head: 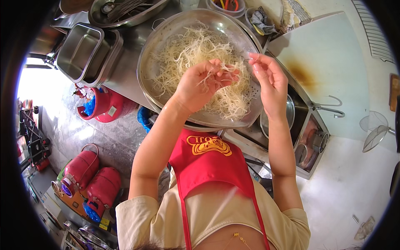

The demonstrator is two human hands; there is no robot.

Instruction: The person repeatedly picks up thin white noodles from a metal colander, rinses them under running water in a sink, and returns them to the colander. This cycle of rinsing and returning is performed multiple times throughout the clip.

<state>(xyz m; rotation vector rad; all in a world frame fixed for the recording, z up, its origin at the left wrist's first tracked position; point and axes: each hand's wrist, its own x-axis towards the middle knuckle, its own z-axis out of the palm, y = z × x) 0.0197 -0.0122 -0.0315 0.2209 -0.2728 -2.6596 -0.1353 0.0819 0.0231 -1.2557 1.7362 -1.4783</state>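
In front of me a wide perforated stainless steel basin (pixel 146 59) holds a heap of pale, thin, branching strands (pixel 193 47) that look like seaweed. My left hand (pixel 204 82) is above the heap, palm up, with a few strands (pixel 227 67) between its curled fingers and across its palm. Over the basin's right side is my right hand (pixel 271 79), its thumb and fingers bent towards each other. Wispy translucent bits show near its fingertips, but whether it pinches a strand is unclear. The basin's lower part is partly hidden by my hands and forearms.
Stacked steel pans (pixel 81 53) stand left of the basin, below a bowl of utensils (pixel 125 14). Plastic tubs (pixel 229 9) sit behind. At right are a sink unit (pixel 289 131), faucet (pixel 331 111) and wire strainer (pixel 376 137). Pink gas cylinders (pixel 104 187) stand at lower left.
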